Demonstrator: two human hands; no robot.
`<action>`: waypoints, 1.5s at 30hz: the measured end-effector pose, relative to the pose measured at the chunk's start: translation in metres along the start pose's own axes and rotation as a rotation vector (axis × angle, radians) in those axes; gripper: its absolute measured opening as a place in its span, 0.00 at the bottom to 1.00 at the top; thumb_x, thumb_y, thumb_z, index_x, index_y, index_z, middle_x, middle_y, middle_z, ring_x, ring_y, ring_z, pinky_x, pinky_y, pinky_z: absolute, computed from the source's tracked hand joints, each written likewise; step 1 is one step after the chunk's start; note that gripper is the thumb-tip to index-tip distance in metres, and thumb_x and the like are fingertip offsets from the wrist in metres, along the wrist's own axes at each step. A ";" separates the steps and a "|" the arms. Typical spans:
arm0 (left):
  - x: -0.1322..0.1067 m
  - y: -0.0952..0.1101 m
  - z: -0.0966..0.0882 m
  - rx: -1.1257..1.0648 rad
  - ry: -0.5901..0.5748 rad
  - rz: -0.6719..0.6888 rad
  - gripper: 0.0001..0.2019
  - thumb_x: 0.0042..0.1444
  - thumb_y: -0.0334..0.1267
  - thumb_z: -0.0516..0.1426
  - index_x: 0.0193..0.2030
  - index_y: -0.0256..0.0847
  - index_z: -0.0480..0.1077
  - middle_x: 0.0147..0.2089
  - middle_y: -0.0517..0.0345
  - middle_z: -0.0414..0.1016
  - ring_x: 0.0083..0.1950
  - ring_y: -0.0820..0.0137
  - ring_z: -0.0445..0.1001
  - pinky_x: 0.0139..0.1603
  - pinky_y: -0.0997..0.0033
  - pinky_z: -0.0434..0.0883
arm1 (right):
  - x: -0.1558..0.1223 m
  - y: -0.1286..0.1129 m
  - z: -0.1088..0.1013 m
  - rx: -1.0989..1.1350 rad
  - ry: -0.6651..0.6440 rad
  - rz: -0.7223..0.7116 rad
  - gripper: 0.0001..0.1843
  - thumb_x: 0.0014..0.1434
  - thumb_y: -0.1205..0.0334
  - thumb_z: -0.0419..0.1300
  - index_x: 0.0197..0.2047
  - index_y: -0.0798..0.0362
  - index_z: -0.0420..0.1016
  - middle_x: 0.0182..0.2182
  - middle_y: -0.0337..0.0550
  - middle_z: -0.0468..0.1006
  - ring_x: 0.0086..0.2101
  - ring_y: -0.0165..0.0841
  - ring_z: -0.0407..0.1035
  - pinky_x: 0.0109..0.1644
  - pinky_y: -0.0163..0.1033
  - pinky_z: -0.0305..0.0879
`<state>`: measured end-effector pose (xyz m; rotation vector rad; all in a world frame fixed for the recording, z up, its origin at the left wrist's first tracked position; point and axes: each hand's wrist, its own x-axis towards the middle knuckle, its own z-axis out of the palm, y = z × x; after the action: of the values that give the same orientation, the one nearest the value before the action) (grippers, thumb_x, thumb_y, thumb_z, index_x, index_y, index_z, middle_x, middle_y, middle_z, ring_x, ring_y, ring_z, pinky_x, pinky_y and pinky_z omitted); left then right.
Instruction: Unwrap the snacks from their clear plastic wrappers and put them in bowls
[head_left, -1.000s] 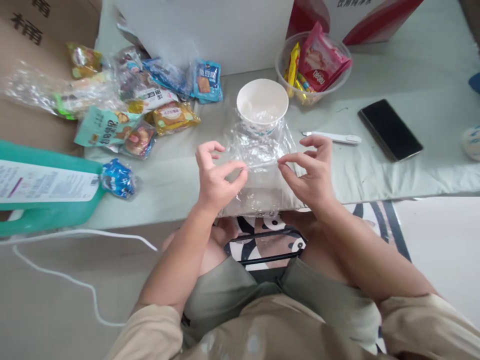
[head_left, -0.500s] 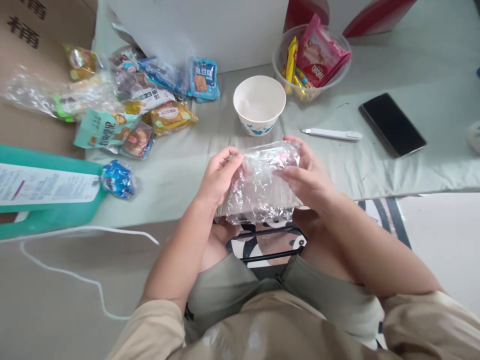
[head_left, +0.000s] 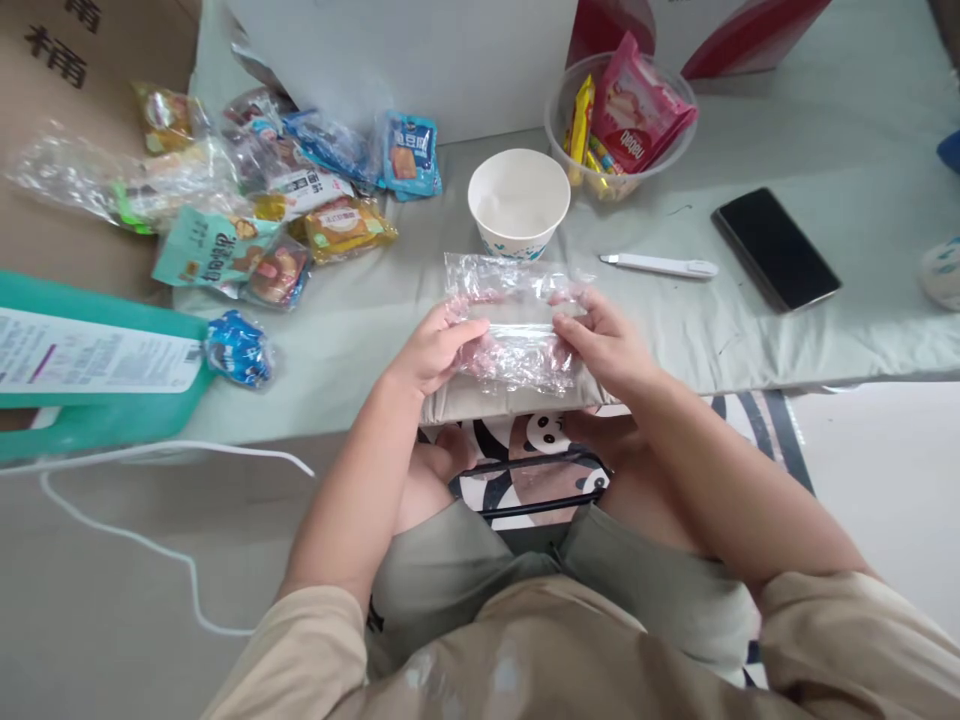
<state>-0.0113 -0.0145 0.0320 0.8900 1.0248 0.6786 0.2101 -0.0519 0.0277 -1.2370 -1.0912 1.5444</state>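
A crinkled clear plastic bag is stretched between my two hands, above the near edge of the cloth-covered table. My left hand pinches its left side, thumb on top and fingers behind the film. On the right side my right hand grips it the same way. The bag's upper part reaches up to the foot of a white paper bowl with a blue-green pattern. A white utility knife lies to the right, beyond my right hand.
Wrapped snacks are heaped at the left, near a green jug and a blue packet. A clear tub with pink and yellow packets stands behind the bowl. At the right lies a black phone. A white box blocks the back.
Both hands have turned and flattened the bag, which now spreads farther up toward the bowl. Its lower end has risen away from my lap. The view has shifted slightly.
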 end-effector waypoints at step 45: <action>0.010 -0.006 0.013 0.016 0.231 0.390 0.04 0.54 0.35 0.61 0.35 0.42 0.71 0.31 0.63 0.72 0.33 0.74 0.72 0.38 0.72 0.69 | 0.004 -0.040 0.005 -0.310 0.354 -0.432 0.14 0.54 0.59 0.69 0.29 0.49 0.66 0.23 0.33 0.65 0.23 0.26 0.55 0.27 0.36 0.54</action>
<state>0.0048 -0.0128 0.0253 1.0547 1.0707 1.1231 0.2087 -0.0380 0.0656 -1.3088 -1.2847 0.8175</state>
